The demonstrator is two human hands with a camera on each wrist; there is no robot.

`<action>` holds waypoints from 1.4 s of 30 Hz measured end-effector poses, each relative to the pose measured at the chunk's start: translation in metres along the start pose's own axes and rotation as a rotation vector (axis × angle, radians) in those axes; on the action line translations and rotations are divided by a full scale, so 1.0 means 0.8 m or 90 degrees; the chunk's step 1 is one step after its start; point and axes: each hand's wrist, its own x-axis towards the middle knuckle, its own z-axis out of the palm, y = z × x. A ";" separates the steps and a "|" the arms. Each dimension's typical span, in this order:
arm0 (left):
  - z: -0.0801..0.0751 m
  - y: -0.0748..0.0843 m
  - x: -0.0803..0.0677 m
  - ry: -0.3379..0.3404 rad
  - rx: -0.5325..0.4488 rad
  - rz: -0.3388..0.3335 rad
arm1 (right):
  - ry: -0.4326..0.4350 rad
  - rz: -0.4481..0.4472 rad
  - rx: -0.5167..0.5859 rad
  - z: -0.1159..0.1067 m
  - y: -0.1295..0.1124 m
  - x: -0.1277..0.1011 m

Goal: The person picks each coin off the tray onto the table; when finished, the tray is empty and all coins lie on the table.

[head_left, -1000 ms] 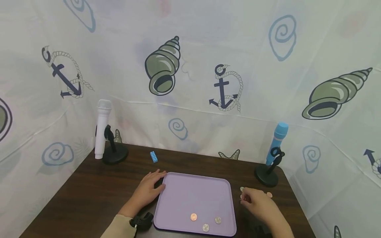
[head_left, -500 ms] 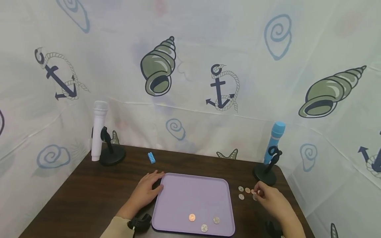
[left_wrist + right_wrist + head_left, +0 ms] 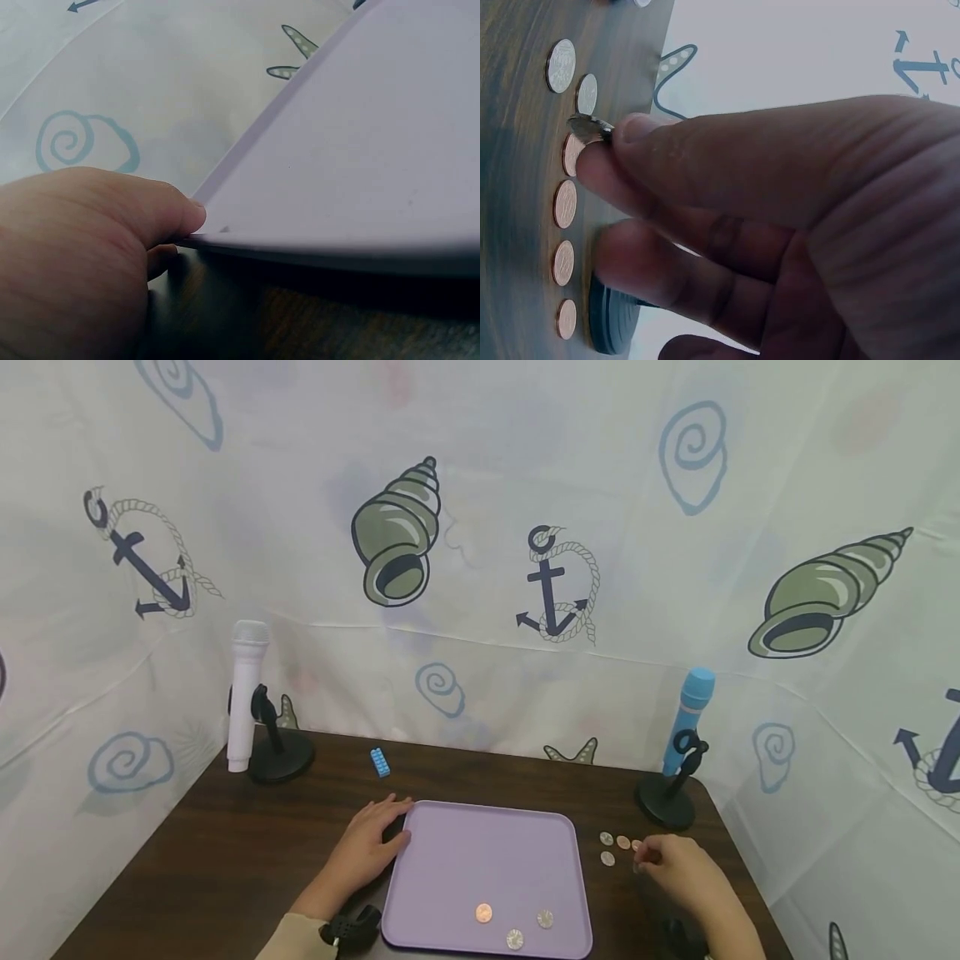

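Observation:
My right hand (image 3: 678,870) pinches a silver coin (image 3: 589,127) between thumb and index finger, close over a group of coins on the dark table. Left of the hand lie two silver coins, one of them this silver coin (image 3: 607,858), and copper coins (image 3: 623,842). The right wrist view shows several copper coins (image 3: 565,204) in a row beneath the fingers. My left hand (image 3: 363,852) rests at the left edge of a lilac tray (image 3: 491,860), its thumb touching the rim. On the tray lie one copper coin (image 3: 483,912) and two silver coins (image 3: 514,939).
A blue toy microphone (image 3: 686,714) leans in a black stand (image 3: 666,802) behind the coins. At the back left, a white microphone (image 3: 244,693) is in another black stand (image 3: 281,756). A small blue building brick (image 3: 380,762) lies behind the tray. A printed curtain backs the table.
My right hand moved right across the loose coins, then drew slightly nearer with a silver coin between its fingers. The left hand kept its place at the tray.

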 end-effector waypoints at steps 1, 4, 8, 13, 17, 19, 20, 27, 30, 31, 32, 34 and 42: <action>0.000 0.000 0.000 0.000 0.000 -0.001 | -0.002 -0.001 -0.002 0.000 0.000 0.000; 0.000 0.000 0.000 -0.001 0.002 -0.003 | -0.006 -0.005 -0.008 0.000 0.002 0.000; 0.000 0.000 0.000 -0.003 0.003 -0.003 | -0.016 -0.010 0.000 0.004 0.003 0.004; 0.001 -0.001 0.000 -0.001 0.004 -0.002 | -0.036 -0.029 0.007 0.013 0.004 0.008; 0.001 0.000 0.000 0.000 0.008 0.000 | -0.059 -0.050 0.007 0.018 0.004 0.008; 0.001 0.000 0.000 0.000 0.006 -0.001 | -0.064 -0.056 0.003 0.020 0.005 0.008; 0.001 0.001 0.000 -0.001 0.005 -0.002 | -0.066 -0.057 0.001 0.021 0.006 0.008; -0.001 0.003 0.000 -0.002 0.000 -0.006 | -0.077 -0.037 0.028 0.024 0.007 0.009; -0.001 0.003 0.001 0.005 0.001 -0.002 | -0.081 -0.036 0.039 0.023 0.008 0.008; 0.000 0.003 0.001 0.005 0.002 -0.001 | -0.081 -0.035 0.041 0.023 0.008 0.007; 0.000 0.003 0.001 0.006 0.001 -0.001 | -0.082 -0.036 0.042 0.022 0.009 0.007; 0.000 0.003 0.001 0.006 0.000 -0.001 | -0.083 -0.039 0.042 0.022 0.011 0.006; -0.002 0.007 -0.002 0.013 0.001 -0.001 | -0.093 -0.044 0.044 0.024 0.012 0.005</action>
